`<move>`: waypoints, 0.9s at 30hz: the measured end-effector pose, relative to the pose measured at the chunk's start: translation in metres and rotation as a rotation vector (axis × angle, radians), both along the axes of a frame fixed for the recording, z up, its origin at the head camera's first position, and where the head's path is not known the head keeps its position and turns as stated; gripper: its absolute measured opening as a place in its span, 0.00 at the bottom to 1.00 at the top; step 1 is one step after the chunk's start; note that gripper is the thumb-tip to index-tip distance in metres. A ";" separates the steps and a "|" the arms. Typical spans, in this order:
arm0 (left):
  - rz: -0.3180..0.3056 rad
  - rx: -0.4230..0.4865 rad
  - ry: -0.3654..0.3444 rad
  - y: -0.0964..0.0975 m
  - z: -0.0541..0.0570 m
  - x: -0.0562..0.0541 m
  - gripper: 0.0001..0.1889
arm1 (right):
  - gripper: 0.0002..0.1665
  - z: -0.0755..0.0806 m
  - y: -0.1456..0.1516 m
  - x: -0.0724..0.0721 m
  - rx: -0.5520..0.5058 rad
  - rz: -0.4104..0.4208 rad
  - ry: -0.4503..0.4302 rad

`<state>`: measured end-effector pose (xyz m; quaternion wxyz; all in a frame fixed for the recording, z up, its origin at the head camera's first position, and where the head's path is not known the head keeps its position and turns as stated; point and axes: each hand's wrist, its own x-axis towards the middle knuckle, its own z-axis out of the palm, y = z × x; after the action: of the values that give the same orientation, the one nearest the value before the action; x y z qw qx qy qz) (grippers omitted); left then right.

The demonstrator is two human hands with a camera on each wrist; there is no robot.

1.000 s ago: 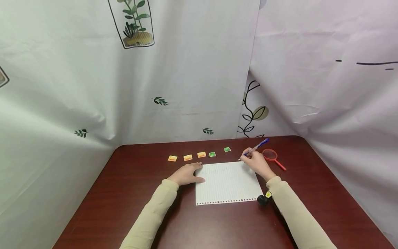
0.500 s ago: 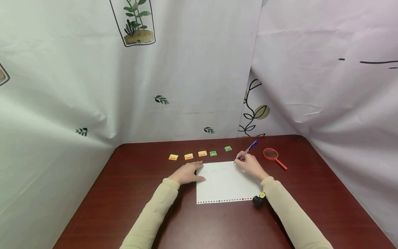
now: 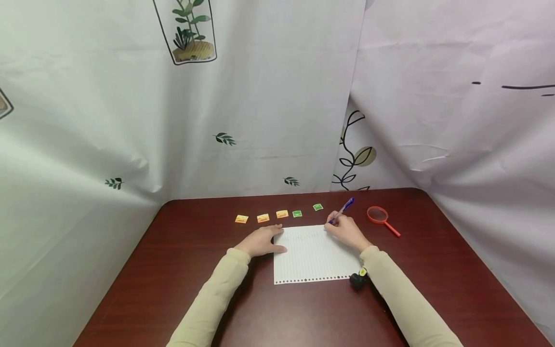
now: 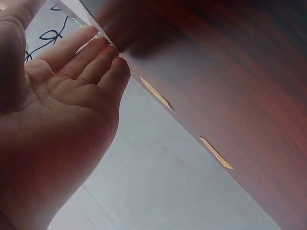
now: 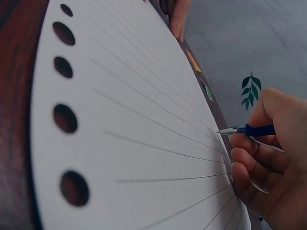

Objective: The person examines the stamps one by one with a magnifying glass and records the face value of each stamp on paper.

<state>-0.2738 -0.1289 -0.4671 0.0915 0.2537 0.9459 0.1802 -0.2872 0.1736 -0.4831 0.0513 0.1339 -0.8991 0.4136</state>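
A sheet of lined loose-leaf paper [image 3: 318, 255] lies on the table, its punched edge toward me and faint pencil-thin writing along the top. My left hand [image 3: 262, 241] rests at the sheet's left edge, fingers extended, thumb on the paper; its palm [image 4: 62, 110] fills much of the left wrist view. My right hand [image 3: 347, 233] pinches a blue ballpoint pen [image 3: 345, 207] at the sheet's top edge, right of the writing. In the right wrist view, the tip of that pen [image 5: 235, 130] is at the paper's edge between thumb and fingers.
Orange stamp-like stickers [image 3: 263, 218] and two green ones [image 3: 297, 214] lie in a row behind the paper. A red magnifying glass [image 3: 378, 215] lies to the right of my right hand. A printed white curtain [image 3: 277, 120] hangs behind the dark wooden table [image 3: 182, 250].
My right hand has moved left with the pen, from beyond the sheet's top right corner onto its top edge. The left hand stays in place at the left edge.
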 end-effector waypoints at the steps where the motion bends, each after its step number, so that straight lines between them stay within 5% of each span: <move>1: -0.002 0.002 0.002 0.000 0.000 0.000 0.39 | 0.04 0.000 0.000 0.000 0.005 0.005 0.001; 9: -0.008 0.005 0.008 0.000 0.002 -0.001 0.39 | 0.03 0.005 0.003 0.001 0.013 0.083 -0.043; 27: -0.006 0.016 -0.006 0.000 0.002 0.000 0.39 | 0.05 0.005 0.005 0.001 0.017 0.042 -0.040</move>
<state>-0.2738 -0.1287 -0.4654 0.0931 0.2567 0.9434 0.1882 -0.2858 0.1788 -0.4776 0.0233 0.1449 -0.9003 0.4097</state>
